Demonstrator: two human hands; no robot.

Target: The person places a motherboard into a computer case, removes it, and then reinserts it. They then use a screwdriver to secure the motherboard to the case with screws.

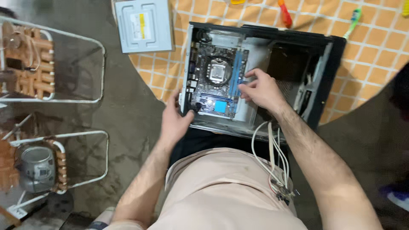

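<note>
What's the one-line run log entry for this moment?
left hand: on computer case near edge | right hand: fingertips at motherboard right edge | optical drive: apart on tablecloth
</note>
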